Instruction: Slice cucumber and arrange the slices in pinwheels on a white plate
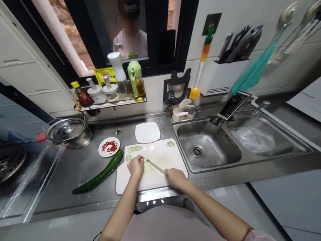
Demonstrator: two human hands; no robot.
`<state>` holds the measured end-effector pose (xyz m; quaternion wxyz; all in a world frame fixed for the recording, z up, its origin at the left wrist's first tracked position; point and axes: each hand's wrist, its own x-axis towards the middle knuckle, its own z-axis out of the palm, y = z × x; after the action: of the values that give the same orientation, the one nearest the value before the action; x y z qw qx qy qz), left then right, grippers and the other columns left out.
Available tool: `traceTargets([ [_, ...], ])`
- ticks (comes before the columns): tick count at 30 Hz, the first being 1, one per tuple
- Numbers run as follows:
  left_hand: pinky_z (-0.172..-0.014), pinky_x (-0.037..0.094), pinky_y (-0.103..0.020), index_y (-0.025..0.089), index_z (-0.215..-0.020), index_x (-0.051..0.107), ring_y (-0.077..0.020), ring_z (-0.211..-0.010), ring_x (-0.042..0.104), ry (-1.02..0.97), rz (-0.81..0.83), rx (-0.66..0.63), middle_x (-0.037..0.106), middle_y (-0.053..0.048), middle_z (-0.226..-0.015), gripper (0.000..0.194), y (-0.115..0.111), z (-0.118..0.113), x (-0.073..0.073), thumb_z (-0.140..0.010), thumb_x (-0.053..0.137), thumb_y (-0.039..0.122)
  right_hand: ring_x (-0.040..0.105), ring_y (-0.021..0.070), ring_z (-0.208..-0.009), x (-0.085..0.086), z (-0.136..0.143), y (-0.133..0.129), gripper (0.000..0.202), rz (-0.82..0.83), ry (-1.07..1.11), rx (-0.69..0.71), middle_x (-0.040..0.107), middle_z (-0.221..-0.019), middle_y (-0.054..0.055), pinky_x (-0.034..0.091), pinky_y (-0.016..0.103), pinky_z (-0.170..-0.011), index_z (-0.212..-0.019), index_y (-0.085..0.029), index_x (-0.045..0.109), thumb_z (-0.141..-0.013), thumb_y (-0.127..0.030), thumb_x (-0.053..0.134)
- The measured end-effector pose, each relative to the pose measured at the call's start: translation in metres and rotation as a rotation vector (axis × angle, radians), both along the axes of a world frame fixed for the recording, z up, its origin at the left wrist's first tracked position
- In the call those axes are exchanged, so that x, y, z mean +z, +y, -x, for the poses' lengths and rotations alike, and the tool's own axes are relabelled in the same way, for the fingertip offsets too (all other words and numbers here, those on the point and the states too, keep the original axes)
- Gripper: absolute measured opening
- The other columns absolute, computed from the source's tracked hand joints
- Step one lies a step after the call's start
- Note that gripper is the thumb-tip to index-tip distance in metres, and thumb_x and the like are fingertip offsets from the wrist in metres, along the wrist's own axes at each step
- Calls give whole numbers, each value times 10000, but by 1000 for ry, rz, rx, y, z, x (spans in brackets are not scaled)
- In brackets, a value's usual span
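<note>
A white cutting board (pixel 167 179) lies on the counter in front of me. My right hand (pixel 176 178) grips the handle of a knife (pixel 156 166), whose blade points up and left across the board. At the blade's tip is a small pale-green cucumber slice (pixel 145 160). The fingers of my left hand (pixel 136 166) are pinched together at that slice's edge. Beyond my hands, a row of overlapping cucumber slices (pixel 134 149) lies along the board's far edge. More cucumber pieces (pixel 170 144) sit in its far right corner. Left of the board rests a long uncut cucumber (pixel 97 179).
A plate of chopped red pieces (pixel 109 147) and a white square plate (pixel 147 133) stand behind the board. To the right is a double sink (pixel 212 165) with a black faucet (pixel 228 109). A lidded steel pot (pixel 76 132) stands left; bottles line a wall shelf (pixel 118 103).
</note>
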<state>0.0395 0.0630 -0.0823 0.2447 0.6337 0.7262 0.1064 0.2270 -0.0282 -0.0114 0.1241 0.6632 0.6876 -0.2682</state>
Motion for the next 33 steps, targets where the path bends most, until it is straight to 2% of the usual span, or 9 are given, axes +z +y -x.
traceTargets([
  [13,-906,355,-401,306,-996,698,-250,-1063,601,-7,12,-5,733,-29,-1023,243,0,0,2,-864,499,260,659,273,-1030,6,3,5,356,47,-18,9,695,-1075,196,471,326,-787,-1139,-120,661,-905,-142,394],
  [23,-901,353,-397,304,-978,705,-245,-1049,601,-13,21,-10,732,-36,-1016,239,-1,0,6,-861,498,270,659,271,-1026,1,7,10,352,42,-12,3,692,-1086,191,477,332,-783,-1137,-138,660,-889,-135,410],
  [33,-912,354,-405,316,-992,707,-254,-1066,601,16,26,-8,735,-31,-1016,258,0,-1,5,-862,492,260,643,258,-1070,-3,11,17,386,50,-12,0,688,-1112,178,481,339,-825,-1170,-149,649,-875,-129,401],
])
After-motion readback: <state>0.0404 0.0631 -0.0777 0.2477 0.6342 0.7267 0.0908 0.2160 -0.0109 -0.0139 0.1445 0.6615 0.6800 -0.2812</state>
